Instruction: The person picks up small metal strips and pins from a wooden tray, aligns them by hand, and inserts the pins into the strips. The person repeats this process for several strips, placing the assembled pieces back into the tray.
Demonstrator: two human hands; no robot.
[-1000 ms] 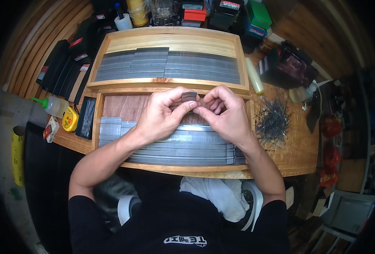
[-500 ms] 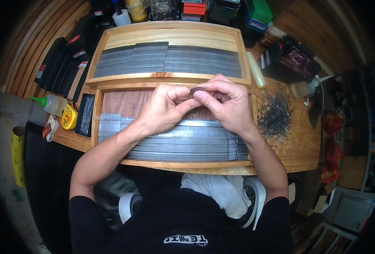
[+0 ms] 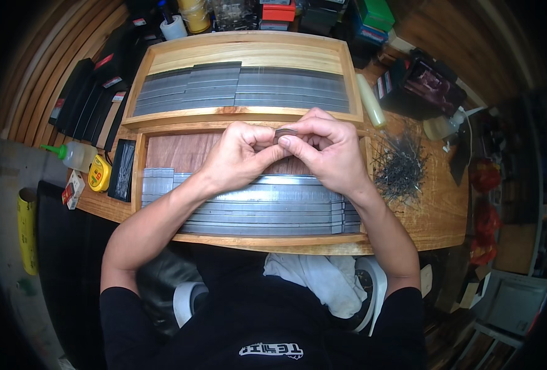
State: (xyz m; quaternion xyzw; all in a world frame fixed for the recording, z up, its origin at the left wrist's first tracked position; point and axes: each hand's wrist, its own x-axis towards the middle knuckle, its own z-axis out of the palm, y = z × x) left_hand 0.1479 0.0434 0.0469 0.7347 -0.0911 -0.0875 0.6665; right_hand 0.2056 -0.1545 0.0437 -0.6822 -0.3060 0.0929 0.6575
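Observation:
Above the near wooden tray, my two hands meet with fingers closed. A small, dark, thin strip is pinched between them, slightly bowed. My left hand grips its left end, and my right hand has thumb and fingers on the right end. Fingers cover most of the strip, so its full length is hidden. Below my hands, rows of flat grey metal strips lie in the near tray, partly hidden by my forearms. Behind it stands a far wooden tray with more grey strips in overlapping rows.
Right of the trays lies a heap of thin dark metal slivers. A pale roll leans by the far tray. On the left are a yellow tape measure, a squeeze bottle and a narrow black box. Boxes line the back.
The strip looks flatter between my fingers, and my right thumb has shifted slightly left. My arms stay almost in place; the whole view has moved a little.

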